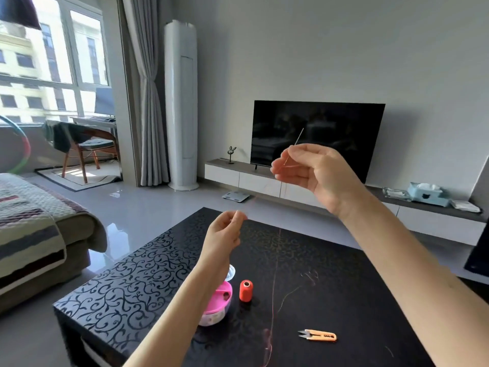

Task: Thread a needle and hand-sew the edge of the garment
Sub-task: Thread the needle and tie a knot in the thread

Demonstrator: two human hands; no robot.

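we reach both forearms forward; our right hand point(312, 172), raised higher, pinches the needle point(299, 137) at thumb and forefinger, while our lower left hand point(226, 230) pinches the thread point(274, 276).

I count two bare hands in my feed: one left hand point(225, 229) and one right hand point(312, 170). There is one thin silver sewing needle point(299, 136) and one long strand of red thread point(275, 274). On the one black scroll-patterned table point(132, 274) I count one orange-red spool of thread point(246, 290), one round pink plastic sewing box point(217, 300) and one pair of small orange thread snips point(318, 335). Further back I make out one flat black television point(330, 133), one tall white tower air conditioner point(182, 102), one pale blue tissue box point(426, 194), one wooden chair point(87, 147) and one small rabbit-eared figurine point(231, 153).
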